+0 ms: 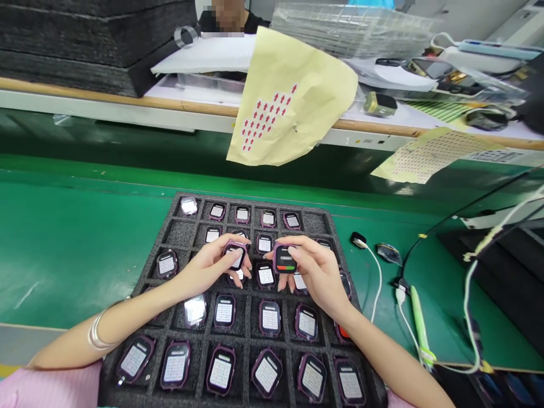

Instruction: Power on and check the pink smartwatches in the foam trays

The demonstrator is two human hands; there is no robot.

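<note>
My left hand (pixel 225 258) holds a purple-framed smartwatch body (pixel 234 258) with a lit white screen, thumb on its glass. In my right hand (pixel 312 263) is a second smartwatch body (pixel 284 259). Its dark screen shows a red and a green block along the bottom, and my thumb rests at its upper right. Both hands are raised over a black foam tray (pixel 176 231) split into square compartments. Several strapless watches lie in it, such as one watch (pixel 270 317), most with white list-like screens. My hands hide some compartments.
A green mat (pixel 76 238) covers the bench. To the right lie a white charging cable (pixel 378 272), a light-green pen-like stick (pixel 419 317) and dark cables. A shelf edge (pixel 204 107) runs behind, with stacked black foam (pixel 76 45) and hanging yellow sticker sheets (pixel 293 102). A person sits beyond.
</note>
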